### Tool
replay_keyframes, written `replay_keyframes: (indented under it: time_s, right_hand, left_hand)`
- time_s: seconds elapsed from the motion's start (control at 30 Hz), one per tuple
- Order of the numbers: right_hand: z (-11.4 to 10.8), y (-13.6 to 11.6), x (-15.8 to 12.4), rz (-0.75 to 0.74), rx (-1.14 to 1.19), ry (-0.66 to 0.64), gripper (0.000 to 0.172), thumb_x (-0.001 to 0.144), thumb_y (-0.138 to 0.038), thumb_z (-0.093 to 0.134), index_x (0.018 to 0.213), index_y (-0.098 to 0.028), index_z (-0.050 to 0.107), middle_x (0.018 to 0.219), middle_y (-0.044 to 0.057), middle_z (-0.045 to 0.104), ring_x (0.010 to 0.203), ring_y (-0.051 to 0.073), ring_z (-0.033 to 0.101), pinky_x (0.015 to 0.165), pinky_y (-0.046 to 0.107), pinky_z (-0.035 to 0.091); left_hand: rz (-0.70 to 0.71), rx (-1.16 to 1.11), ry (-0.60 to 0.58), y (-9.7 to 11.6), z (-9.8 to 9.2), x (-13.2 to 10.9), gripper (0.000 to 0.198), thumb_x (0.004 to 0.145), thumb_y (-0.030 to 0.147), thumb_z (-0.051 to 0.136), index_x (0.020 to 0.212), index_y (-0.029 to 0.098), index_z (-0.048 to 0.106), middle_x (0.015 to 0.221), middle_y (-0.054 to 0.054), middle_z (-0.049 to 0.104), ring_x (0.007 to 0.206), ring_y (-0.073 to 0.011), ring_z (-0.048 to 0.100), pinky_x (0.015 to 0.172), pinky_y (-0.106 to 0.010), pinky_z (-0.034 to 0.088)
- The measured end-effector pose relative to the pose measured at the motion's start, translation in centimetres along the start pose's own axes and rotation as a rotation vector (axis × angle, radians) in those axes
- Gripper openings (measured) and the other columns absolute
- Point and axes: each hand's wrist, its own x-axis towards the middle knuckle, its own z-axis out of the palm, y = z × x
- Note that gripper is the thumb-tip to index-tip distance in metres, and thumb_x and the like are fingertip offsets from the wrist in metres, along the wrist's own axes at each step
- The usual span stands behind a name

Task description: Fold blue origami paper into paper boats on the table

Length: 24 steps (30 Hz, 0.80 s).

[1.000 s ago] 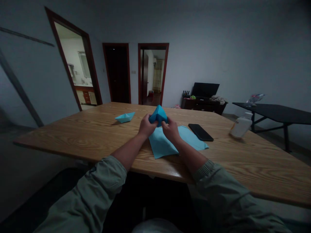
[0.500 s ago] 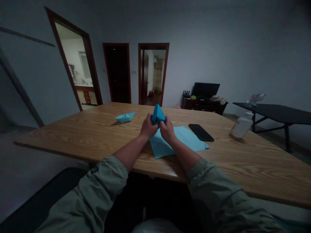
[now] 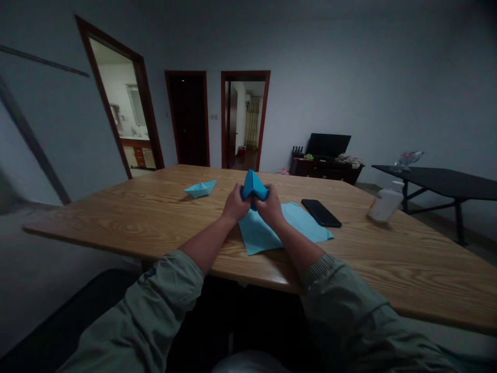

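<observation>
Sleeves of olive-green cloth (image 3: 155, 300) are pushed back along our forearms as we reach over the light oak table (image 3: 116, 217). Our left hand (image 3: 235, 204) and our right hand (image 3: 271, 207) are clenched side by side around a peaked, deep-blue folded paper piece (image 3: 253, 185), which we hold off the tabletop with its point upward and its lower part hidden by our fingers. Beneath our hands lies a flat, pale-blue paper sheet (image 3: 264, 235), its creased edges spread on the wood; we cannot tell whether our hands touch it.

Just beside the sheet's far right edge lies a black smartphone (image 3: 321, 213), and to the left of our hands sits a small pale-blue paper boat (image 3: 200, 189). A white plastic bottle (image 3: 384, 205) stands farther right, near the table's edge. Beyond it is a black-topped table (image 3: 438, 180) with metal legs, and against the wall a dark wooden cabinet (image 3: 326, 168) carries a black screen (image 3: 328, 145). Three doorways with dark red frames (image 3: 244, 119) open in the far walls.
</observation>
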Motion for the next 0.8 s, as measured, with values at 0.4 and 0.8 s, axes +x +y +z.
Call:
replay_keyframes:
  time_s: [0.4,0.8]
  right_hand:
    - [-1.0,1.0,0.6,-0.08,0.001,-0.193,0.02,0.07,-0.024,0.053,0.086,-0.015,0.061,0.07,0.0,0.061,0.064,0.015,0.051,0.059,0.025,0.038]
    - [-1.5,1.5,1.1,-0.077,0.008,-0.252,0.025,0.069,-0.035,0.063,0.084,-0.014,0.065,0.071,0.0,0.06,0.066,0.015,0.051,0.059,0.025,0.038]
  left_hand:
    - [0.034,-0.227,-0.094,-1.4,0.0,0.9,0.023,0.069,0.012,0.054,0.091,0.016,0.057,0.081,0.0,0.061,0.07,-0.013,0.054,0.065,-0.024,0.042]
    - [0.043,-0.21,-0.174,-2.2,-0.8,1.5,0.017,0.062,0.015,0.062,0.079,0.015,0.057,0.071,0.003,0.058,0.066,-0.0119,0.052,0.061,-0.024,0.042]
